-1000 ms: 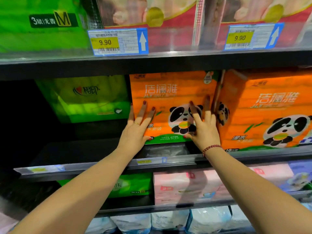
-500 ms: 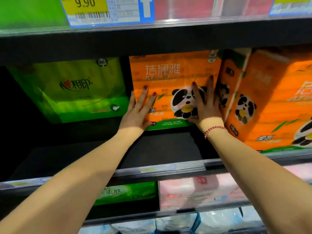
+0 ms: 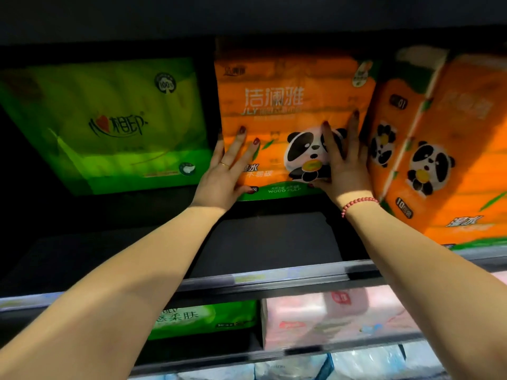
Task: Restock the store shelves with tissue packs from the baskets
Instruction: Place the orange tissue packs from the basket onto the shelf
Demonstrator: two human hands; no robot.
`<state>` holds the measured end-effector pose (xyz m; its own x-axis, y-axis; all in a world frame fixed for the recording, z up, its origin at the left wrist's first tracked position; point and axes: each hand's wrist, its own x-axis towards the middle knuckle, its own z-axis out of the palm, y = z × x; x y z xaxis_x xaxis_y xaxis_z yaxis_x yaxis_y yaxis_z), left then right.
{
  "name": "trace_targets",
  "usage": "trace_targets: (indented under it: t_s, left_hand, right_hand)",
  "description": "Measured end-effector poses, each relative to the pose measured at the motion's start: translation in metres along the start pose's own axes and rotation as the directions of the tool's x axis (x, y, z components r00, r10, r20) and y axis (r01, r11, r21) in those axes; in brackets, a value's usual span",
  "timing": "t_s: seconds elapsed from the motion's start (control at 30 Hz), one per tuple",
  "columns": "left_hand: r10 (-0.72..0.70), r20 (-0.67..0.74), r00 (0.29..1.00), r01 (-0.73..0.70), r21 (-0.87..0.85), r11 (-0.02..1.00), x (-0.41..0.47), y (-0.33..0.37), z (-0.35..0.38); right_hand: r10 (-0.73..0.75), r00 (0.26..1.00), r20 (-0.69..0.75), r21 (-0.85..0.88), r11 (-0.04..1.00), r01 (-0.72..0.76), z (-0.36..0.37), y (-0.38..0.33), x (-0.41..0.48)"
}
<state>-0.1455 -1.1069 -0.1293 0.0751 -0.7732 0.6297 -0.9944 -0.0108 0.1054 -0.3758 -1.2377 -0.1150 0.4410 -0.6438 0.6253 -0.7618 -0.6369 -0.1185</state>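
Over the shelf (image 3: pixel 274 242), left hand (image 3: pixel 219 179) and right hand (image 3: pixel 344 171) are laid flat, fingers straight, nothing gripped, on the orange panda pack (image 3: pixel 274 86), set deep beside the tilted neighbouring pack (image 3: pixel 452 149), which could be knocked askew by a crooked shove.

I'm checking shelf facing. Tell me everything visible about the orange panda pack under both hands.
The orange panda pack is a soft, glossy plastic-wrapped bundle with white lettering, a cartoon panda low on its face and a green strip reading WOOD PULP along the bottom. It stands upright, face forward, set back on the dark shelf, between a green pack and a tilted orange pack. The left hand and right hand press flat on its lower front.
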Motion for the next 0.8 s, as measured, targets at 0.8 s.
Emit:
trace_targets:
  t_s: [0.8]
  left_hand:
    - [-0.354,0.148,0.923,0.314,0.243,0.918,-0.159,0.086,-0.212]
  right_hand:
    - [-0.42,0.877,0.233,0.223,0.901,0.372,-0.168,-0.111,-0.102]
